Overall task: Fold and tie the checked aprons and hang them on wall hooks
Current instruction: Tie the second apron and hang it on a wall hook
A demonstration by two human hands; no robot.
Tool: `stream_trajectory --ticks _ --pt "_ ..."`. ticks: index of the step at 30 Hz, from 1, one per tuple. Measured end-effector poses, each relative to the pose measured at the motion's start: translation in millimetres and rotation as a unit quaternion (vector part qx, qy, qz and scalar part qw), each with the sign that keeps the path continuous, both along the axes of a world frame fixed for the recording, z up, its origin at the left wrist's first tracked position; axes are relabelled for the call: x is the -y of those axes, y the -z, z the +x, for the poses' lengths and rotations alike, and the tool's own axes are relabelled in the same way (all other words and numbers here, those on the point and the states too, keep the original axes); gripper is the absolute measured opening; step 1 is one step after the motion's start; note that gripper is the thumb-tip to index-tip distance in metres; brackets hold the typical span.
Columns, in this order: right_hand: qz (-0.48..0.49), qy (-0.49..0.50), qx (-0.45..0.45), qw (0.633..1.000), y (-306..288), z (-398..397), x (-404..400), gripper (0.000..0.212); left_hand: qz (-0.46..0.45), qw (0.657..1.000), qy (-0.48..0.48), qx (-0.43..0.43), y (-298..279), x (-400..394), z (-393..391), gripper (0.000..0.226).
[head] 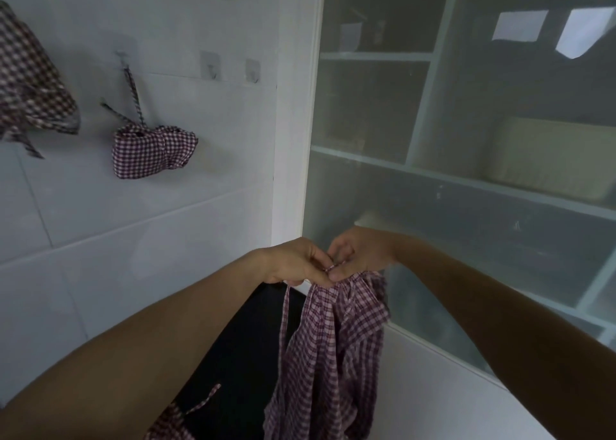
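A loose red-and-white checked apron (330, 349) hangs down in front of me, with a thin strap (285, 313) dangling at its left. My left hand (296, 263) and my right hand (358, 253) meet at its top edge, and both pinch the fabric there. On the tiled wall, a tied apron bundle (151, 151) hangs by its strap from a hook (121, 58). Another checked apron (31, 79) hangs at the far left. Two bare hooks are stuck on the wall, one hook (211, 68) beside the other hook (253, 71).
A frosted glass cabinet (466, 173) with white shelves fills the right side. A dark surface (240, 356) lies below my arms. More checked fabric (170, 423) shows at the bottom edge under my left forearm.
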State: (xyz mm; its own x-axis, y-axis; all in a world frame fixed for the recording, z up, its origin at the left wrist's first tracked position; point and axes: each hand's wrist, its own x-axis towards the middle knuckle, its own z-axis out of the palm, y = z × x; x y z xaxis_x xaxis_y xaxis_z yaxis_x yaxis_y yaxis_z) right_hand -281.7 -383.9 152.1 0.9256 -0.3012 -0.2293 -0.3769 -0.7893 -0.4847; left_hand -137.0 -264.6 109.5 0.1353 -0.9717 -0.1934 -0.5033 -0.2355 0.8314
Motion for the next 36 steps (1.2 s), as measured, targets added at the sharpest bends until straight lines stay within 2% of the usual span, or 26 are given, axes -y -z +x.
stream_trajectory --ticks 2,5,8,11,15,17,19,21,22,23,24,25,26,27,28,29,30,31,32,34,36 --pt "-0.002 -0.011 -0.012 1.0 -2 0 0 0.027 -0.012 0.998 0.019 0.066 -4 0 -2 0.032" --pt "-0.009 -0.038 -0.031 0.999 0 5 -4 0.02 -0.036 0.98 0.054 0.189 -11 2 -4 0.021" --pt "0.005 -0.041 -0.045 0.998 -2 6 -4 0.023 -0.034 0.958 0.075 0.276 -23 1 -4 0.031" --pt "0.007 -0.042 -0.065 0.997 -6 2 -1 0.023 0.016 0.966 0.099 0.237 -38 -6 1 0.033" --pt "0.056 -0.045 -0.049 0.996 -8 -5 4 0.018 0.043 0.984 0.087 0.152 -50 -11 12 0.053" --pt "0.097 -0.04 -0.05 0.993 -8 -8 9 0.018 0.066 0.988 0.1 0.101 -54 -15 22 0.043" --pt "0.122 -0.037 -0.059 0.99 -7 -11 13 0.017 0.067 0.986 0.098 0.12 -52 -18 34 0.03" --pt "0.133 -0.037 -0.064 0.988 -5 -12 15 0.015 0.002 0.987 0.012 0.163 -39 -10 45 0.025" --pt "0.139 -0.032 -0.06 0.988 -3 -11 17 0.014 -0.071 0.978 -0.069 0.184 -29 -3 47 0.024" --pt "0.146 -0.021 -0.052 0.988 -2 -11 18 0.013 -0.161 0.95 -0.169 0.209 -17 3 47 0.024" --pt "0.155 -0.006 -0.041 0.987 1 -10 19 0.013 -0.259 0.902 -0.265 0.221 -7 7 41 0.02" --pt "0.159 0.012 -0.025 0.987 3 -9 20 0.012 -0.349 0.852 -0.339 0.195 0 7 33 0.015" --pt "0.157 0.032 -0.006 0.987 6 -8 21 0.013 -0.39 0.832 -0.37 0.135 4 5 23 0.02" --pt "0.153 0.051 0.013 0.987 9 -7 24 0.015 -0.381 0.855 -0.345 0.067 9 4 14 0.029" --pt "0.153 0.067 0.028 0.986 12 -7 26 0.017 -0.319 0.908 -0.27 0.012 13 1 4 0.035" --pt "0.159 0.078 0.039 0.983 13 -6 28 0.019 -0.216 0.962 -0.165 -0.007 16 -4 -5 0.035" --pt "0.166 0.087 0.042 0.981 15 -6 30 0.022 -0.121 0.99 -0.067 -0.01 21 -9 -14 0.028" --pt "0.166 0.091 0.043 0.981 14 -6 31 0.028 -0.062 0.998 -0.005 -0.018 27 -12 -21 0.021" --pt "0.163 0.09 0.044 0.982 14 -6 32 0.037 -0.047 0.998 0.021 -0.034 35 -12 -25 0.023" --pt "0.153 0.088 0.048 0.983 11 -5 34 0.057 -0.096 0.994 0.006 -0.051 51 -6 -27 0.033" --pt "0.144 0.093 0.05 0.984 9 -5 41 0.066 -0.159 0.985 -0.056 -0.046 61 3 -23 0.04"
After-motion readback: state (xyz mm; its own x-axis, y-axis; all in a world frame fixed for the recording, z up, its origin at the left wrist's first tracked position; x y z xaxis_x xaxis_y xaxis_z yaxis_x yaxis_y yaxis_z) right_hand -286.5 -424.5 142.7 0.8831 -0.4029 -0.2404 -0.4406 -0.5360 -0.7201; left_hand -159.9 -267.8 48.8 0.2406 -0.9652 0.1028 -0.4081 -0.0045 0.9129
